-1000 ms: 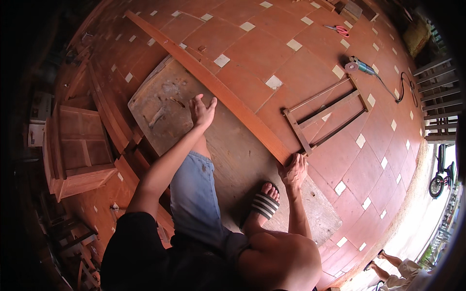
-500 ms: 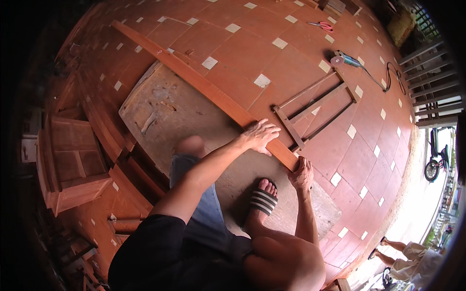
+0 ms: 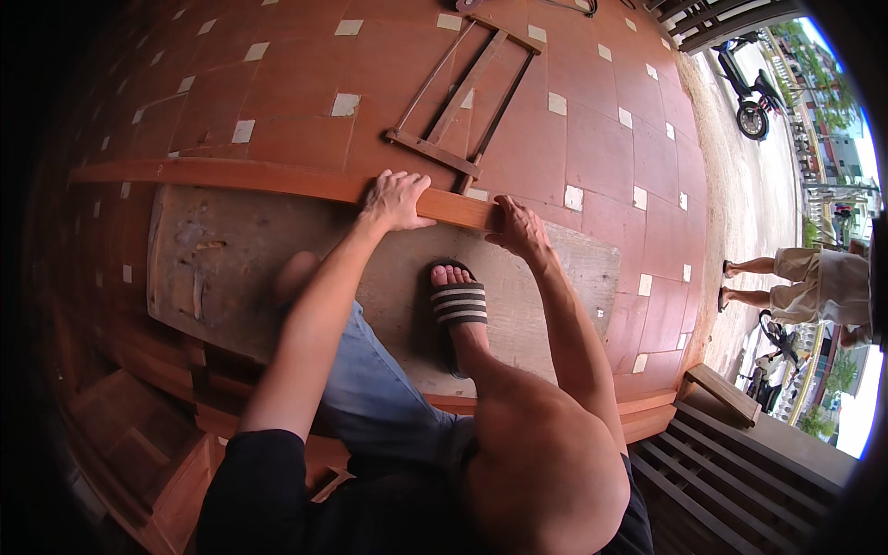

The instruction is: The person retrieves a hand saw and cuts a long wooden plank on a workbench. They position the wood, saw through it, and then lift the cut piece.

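A long reddish-brown wooden plank (image 3: 277, 178) runs from the far left to just right of the middle, along the far edge of a worn, pale board (image 3: 370, 264). My left hand (image 3: 396, 200) is wrapped over the plank a little short of its right end, fingers on the far side and thumb on the near side. At that end, my right hand (image 3: 522, 228) grips the plank's tip, its fingertips partly hidden. Beyond my hands, a wooden frame saw (image 3: 469, 85) lies on the tiles, apart from the plank.
My sandalled foot (image 3: 458, 303) rests on the pale board. Wooden furniture pieces (image 3: 139, 425) stand at lower left, and a slatted bench (image 3: 740, 462) at lower right. Outside on the right are a person (image 3: 800, 287) and a motorbike (image 3: 751, 102). A grinder's disc (image 3: 467, 5) shows at the top edge.
My view has turned, so the plank now lies nearly level across it and the pliers have left the picture. Both hands keep their hold at the plank's right end.
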Demonstrator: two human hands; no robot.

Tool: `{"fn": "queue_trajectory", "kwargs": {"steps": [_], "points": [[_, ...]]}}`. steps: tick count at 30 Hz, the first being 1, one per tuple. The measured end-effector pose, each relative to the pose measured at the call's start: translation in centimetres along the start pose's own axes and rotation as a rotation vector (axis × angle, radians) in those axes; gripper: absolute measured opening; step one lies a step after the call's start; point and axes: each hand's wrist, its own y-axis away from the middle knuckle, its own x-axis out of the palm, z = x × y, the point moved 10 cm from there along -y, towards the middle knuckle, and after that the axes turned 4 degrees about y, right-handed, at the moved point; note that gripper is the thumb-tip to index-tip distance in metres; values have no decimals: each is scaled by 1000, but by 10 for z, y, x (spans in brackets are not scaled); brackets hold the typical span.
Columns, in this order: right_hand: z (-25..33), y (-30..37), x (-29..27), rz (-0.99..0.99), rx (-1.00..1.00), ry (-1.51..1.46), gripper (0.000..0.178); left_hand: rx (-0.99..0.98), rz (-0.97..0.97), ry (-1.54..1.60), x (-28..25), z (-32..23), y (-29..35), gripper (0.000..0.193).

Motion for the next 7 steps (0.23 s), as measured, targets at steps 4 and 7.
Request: {"fn": "queue_trajectory", "kwargs": {"steps": [4, 7], "points": [[-7, 22, -39, -44, 15, 53, 79, -38, 65, -7, -8, 11, 12, 68], [-50, 51, -60, -74, 81, 74, 75, -40, 145, 5, -6, 1, 7, 73]]}}
